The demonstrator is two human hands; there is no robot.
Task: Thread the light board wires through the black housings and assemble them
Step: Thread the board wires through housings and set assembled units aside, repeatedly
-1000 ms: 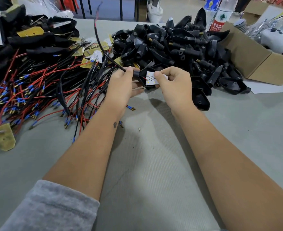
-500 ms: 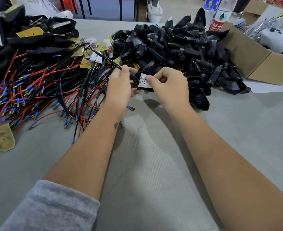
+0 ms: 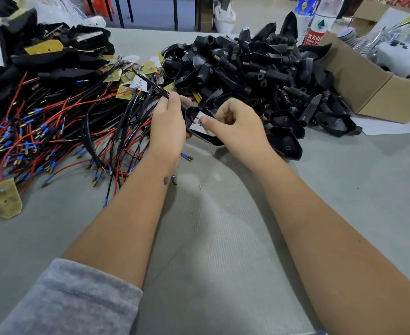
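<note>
Item in hand: one black housing (image 3: 200, 128), gripped at its stem end by the left hand (image 3: 167, 124), fingers curled round it and the black wire (image 3: 150, 84) trailing up and away from that grip. Light board (image 3: 200, 122): white, lying in the housing's open face, right hand (image 3: 240, 126) thumb pressing it down. Progress, judged: wire through, board nearly seated. Outstanding: heap of empty housings (image 3: 247, 66) beyond the right hand, wired boards (image 3: 61, 126) left of the grip. Change: a second ago the board stood proud; the wire arched higher.
</note>
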